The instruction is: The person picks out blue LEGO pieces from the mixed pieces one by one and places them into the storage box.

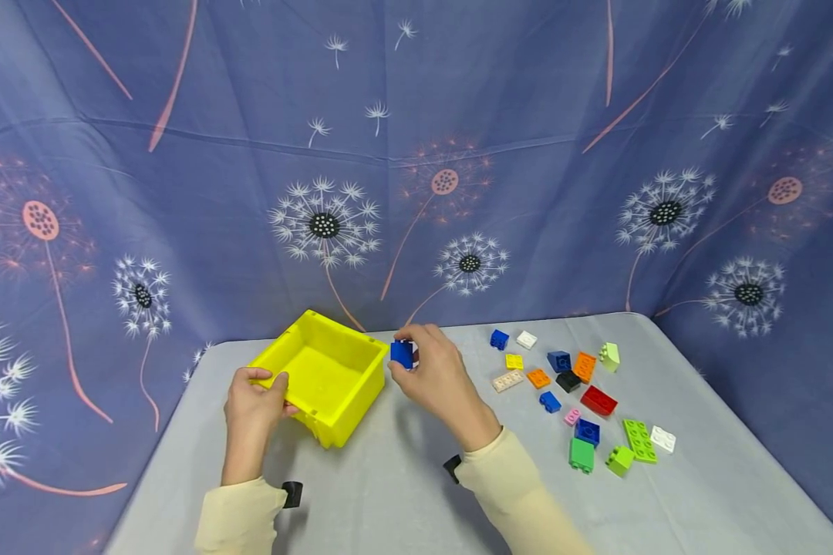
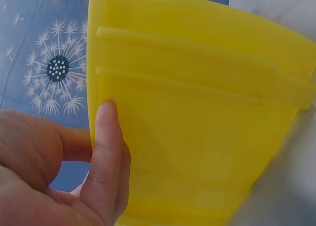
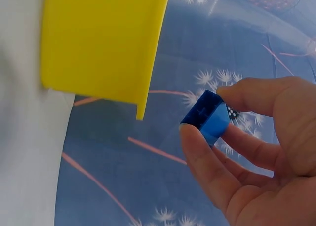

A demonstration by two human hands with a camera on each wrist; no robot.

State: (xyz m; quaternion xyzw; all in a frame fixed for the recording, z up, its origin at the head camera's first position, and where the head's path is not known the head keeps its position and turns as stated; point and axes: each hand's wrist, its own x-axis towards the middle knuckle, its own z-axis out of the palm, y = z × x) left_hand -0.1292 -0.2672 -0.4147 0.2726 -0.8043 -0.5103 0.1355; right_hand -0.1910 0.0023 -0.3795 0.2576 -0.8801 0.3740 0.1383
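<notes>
My left hand (image 1: 253, 405) grips the near left rim of a yellow plastic bin (image 1: 350, 405), thumb over the edge and fingers against the outer wall. In the head view the bin is tilted and its visible floor is bare. My right hand (image 1: 444, 378) pinches a blue toy brick (image 1: 402, 354) between thumb and fingers, just right of the bin's right rim. The right wrist view shows the hollow underside of this blue brick (image 3: 207, 114), held beside the bin wall (image 3: 101, 43). Ribs run along the outer bin wall (image 2: 187, 127) in the left wrist view.
Several loose toy bricks lie on the right of the grey table (image 1: 416, 493), among them a red brick (image 1: 599, 401), a green brick (image 1: 581, 455), a black brick (image 1: 568, 381) and a lime plate (image 1: 640, 441). A blue dandelion-print curtain (image 1: 527, 193) hangs behind.
</notes>
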